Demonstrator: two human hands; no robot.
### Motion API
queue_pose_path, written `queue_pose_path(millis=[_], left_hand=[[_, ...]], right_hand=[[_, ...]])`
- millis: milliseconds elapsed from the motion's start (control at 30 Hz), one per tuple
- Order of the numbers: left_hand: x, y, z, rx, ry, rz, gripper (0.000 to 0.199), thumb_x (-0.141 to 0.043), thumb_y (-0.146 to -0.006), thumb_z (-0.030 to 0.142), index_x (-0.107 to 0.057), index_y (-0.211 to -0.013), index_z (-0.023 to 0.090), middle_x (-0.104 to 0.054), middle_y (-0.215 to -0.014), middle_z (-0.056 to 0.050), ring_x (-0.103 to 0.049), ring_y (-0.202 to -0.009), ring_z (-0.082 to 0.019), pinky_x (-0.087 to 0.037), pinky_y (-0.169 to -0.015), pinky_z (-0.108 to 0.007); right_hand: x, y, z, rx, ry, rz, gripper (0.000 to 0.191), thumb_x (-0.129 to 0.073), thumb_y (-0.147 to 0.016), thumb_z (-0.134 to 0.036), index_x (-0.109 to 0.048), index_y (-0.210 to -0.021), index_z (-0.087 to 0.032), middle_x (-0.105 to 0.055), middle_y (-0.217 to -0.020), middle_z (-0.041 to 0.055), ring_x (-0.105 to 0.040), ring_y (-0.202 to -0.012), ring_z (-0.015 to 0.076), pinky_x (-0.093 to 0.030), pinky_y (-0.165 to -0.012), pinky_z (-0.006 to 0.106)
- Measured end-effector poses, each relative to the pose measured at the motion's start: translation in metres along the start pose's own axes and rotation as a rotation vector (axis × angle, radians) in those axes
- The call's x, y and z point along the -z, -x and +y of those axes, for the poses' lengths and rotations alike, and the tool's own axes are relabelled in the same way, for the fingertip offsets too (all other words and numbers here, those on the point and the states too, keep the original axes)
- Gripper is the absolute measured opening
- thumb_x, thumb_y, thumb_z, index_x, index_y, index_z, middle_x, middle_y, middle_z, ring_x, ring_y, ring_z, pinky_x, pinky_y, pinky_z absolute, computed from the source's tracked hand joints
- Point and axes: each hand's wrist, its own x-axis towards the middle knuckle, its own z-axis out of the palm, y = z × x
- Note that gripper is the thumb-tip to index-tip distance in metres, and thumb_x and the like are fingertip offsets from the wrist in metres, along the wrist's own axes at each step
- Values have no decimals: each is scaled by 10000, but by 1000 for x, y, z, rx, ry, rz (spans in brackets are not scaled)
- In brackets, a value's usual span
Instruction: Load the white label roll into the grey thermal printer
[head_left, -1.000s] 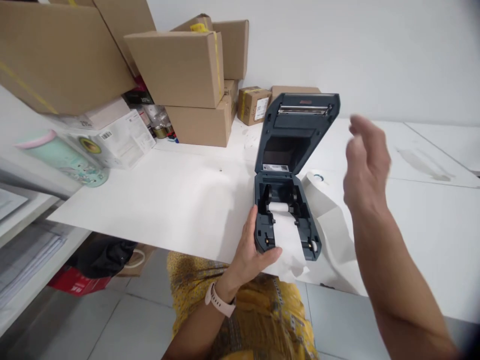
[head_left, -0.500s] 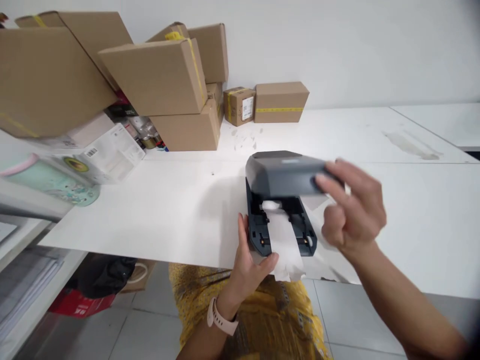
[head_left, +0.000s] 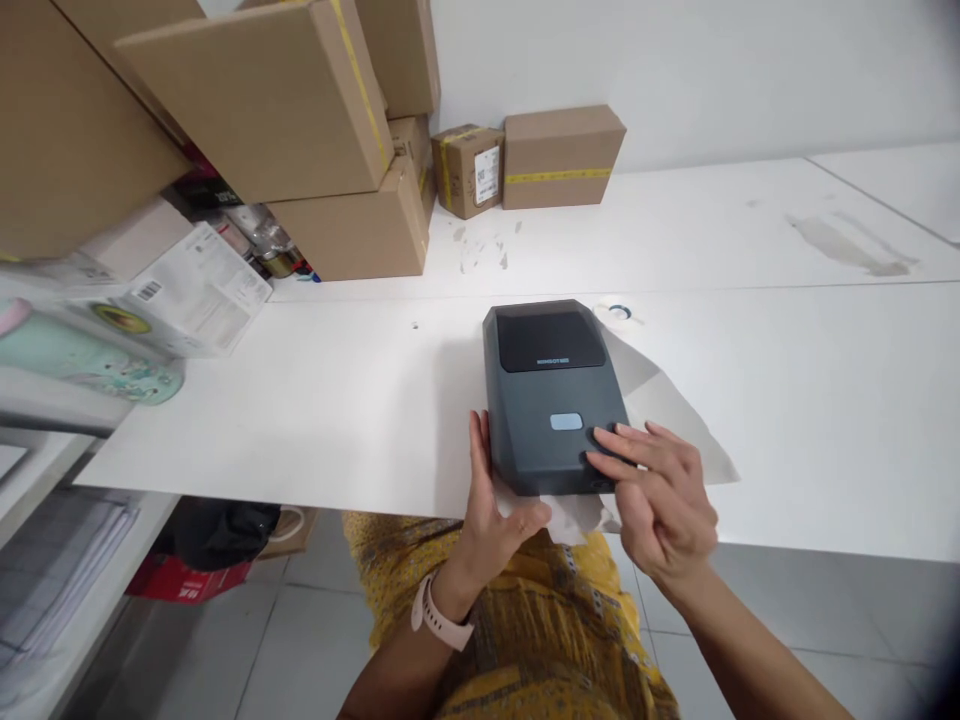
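Note:
A dark grey label printer (head_left: 540, 410) stands near the front edge of the white table, its lid down. Its black window and light-blue button face up. White label paper (head_left: 574, 517) hangs out from its front, partly hidden under the lid. My left hand (head_left: 491, 510) steadies the label printer at its front left corner, fingers along the side and thumb in front by the paper. My right hand (head_left: 664, 490) rests on the lid's front right, with fingertips stretched out and pressed on top beside the button.
Crumpled backing paper (head_left: 667, 400) lies to the printer's right, with a small ring-like piece (head_left: 619, 312) behind. Cardboard boxes (head_left: 559, 160) stand at the back, and more are stacked at the left. A mint-green tumbler (head_left: 90, 355) lies at the left edge.
The lid, raised in my right hand before, has come down and covers the roll compartment. My right hand has moved down onto it. My left hand stays at the corner.

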Motion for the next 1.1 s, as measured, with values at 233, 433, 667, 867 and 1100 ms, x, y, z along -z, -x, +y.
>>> queue_pose_path(millis=[233,433,667,867,1100], left_hand=[[-11,-14,22,70,54,76,961,-711,-915,557,-159,-1662,310,-192,-1753,-84,-224,-1605,-335,-320,-1290,-466],[-8,-20,19,17,13,55,955,-745,-893,514,-212,-1652,284,-276,-1724,-108,-309,-1571,-354,-374,-1264,-469],[-7,-19,15,-62,-106,55,926,-703,-919,489,-203,-1658,245,-343,-1693,-123,-355,-1546,-361,-399,-1244,-483],[-6,-24,10,-89,-95,84,957,-723,-890,548,-233,-1651,236,-369,-1675,-141,-379,-1529,-384,-398,-1238,-507],[-5,19,6,5,-120,249,792,-709,-936,475,-307,-1600,319,-302,-1701,-110,-415,-1509,-302,-455,-1175,-422]], right_hand=[[-21,-4,3,-595,-294,93,489,-730,-888,-367,-640,-1367,-330,-652,-1412,61,-592,-1322,297,-502,-1069,503],[-14,13,10,-974,-546,-125,787,-680,-873,-611,-437,-1562,-318,-515,-1571,98,-529,-1398,350,-507,-1076,517],[-12,12,6,-989,-529,-101,809,-692,-858,-625,-437,-1561,-315,-523,-1561,94,-483,-1438,369,-465,-1132,560],[-17,12,5,-947,-512,-83,777,-676,-880,-591,-439,-1563,-305,-523,-1571,96,-507,-1429,365,-461,-1139,590],[-26,-6,-14,-416,-150,99,396,-578,-971,-197,-689,-1325,-335,-634,-1472,23,-493,-1461,317,-370,-1206,606]])
